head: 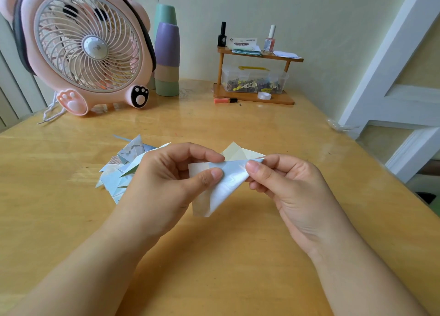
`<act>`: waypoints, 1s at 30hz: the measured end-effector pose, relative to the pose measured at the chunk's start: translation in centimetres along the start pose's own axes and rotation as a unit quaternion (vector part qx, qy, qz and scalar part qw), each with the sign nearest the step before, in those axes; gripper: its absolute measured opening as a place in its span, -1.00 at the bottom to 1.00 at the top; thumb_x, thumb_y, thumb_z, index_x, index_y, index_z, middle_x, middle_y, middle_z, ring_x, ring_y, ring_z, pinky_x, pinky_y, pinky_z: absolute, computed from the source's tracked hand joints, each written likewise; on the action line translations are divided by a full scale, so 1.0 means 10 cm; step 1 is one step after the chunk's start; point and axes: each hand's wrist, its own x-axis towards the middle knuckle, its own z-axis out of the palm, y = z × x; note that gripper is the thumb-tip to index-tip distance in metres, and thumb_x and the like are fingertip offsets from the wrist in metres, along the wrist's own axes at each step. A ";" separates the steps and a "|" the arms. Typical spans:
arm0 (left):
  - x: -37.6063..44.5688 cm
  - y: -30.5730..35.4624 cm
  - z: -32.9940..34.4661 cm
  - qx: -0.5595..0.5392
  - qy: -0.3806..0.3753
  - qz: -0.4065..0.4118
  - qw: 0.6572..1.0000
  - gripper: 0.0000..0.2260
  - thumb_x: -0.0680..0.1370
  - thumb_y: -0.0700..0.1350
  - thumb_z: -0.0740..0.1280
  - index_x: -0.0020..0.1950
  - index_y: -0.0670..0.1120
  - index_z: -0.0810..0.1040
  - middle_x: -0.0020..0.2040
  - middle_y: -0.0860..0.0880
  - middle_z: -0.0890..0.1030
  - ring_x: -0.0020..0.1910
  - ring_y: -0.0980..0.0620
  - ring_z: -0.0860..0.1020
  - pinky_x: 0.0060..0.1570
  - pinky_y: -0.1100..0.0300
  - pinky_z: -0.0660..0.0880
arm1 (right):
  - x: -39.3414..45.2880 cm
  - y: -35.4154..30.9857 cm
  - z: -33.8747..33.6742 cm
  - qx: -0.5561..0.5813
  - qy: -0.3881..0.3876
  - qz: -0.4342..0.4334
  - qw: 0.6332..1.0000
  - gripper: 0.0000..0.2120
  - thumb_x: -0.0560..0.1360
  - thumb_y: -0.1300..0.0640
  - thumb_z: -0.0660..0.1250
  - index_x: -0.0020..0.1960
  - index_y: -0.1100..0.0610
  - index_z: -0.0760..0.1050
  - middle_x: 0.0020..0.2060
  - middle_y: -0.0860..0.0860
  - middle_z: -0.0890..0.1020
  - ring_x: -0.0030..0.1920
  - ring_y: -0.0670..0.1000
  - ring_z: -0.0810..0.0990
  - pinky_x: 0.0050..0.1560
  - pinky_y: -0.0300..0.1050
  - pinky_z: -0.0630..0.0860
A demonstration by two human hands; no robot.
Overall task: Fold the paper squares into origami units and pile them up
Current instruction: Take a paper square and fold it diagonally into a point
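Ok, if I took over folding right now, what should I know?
Left hand: pinches the left edge of the pale blue paper, held above the table.
Right hand: pinches its upper right corner.
Done: a pile of folded units lies on the table, left of the hands.
Left: finish this fold, then add it to the pile. A cream paper waits behind.

Folded units point(119, 172) left on table point(238, 244) — fan point(78, 46) behind, shelf point(254, 77) back-right.
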 end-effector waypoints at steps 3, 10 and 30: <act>0.00 0.00 0.01 0.002 0.002 0.001 1.000 -0.87 0.27 -0.14 0.42 -0.21 -0.02 0.66 -0.37 0.05 0.63 -0.40 0.19 0.53 -0.41 0.41 0.41 | 0.01 0.01 -0.01 0.010 -0.006 0.006 1.000 -0.91 0.25 0.09 0.47 -0.39 0.06 0.60 -0.42 -0.01 0.58 -0.37 -0.11 0.51 -0.15 -0.22 0.42; 0.00 -0.02 0.00 0.011 0.002 0.003 1.000 -0.87 0.25 -0.10 0.43 -0.22 0.02 0.68 -0.36 0.04 0.62 -0.39 0.17 0.52 -0.40 0.40 0.42 | 0.02 0.01 -0.03 0.031 -0.021 0.007 0.999 -0.88 0.29 0.10 0.41 -0.41 0.04 0.58 -0.39 -0.03 0.57 -0.33 -0.11 0.50 -0.06 -0.14 0.37; 0.00 -0.01 -0.01 0.003 0.020 -0.006 1.000 -0.88 0.32 -0.22 0.45 -0.20 -0.03 0.67 -0.42 0.04 0.54 -0.45 0.16 0.49 -0.42 0.39 0.42 | 0.03 0.03 -0.04 0.035 0.004 -0.007 0.999 -0.74 0.43 -0.02 0.28 -0.23 0.12 0.66 -0.23 0.04 0.65 -0.20 -0.06 0.56 -0.12 -0.18 0.46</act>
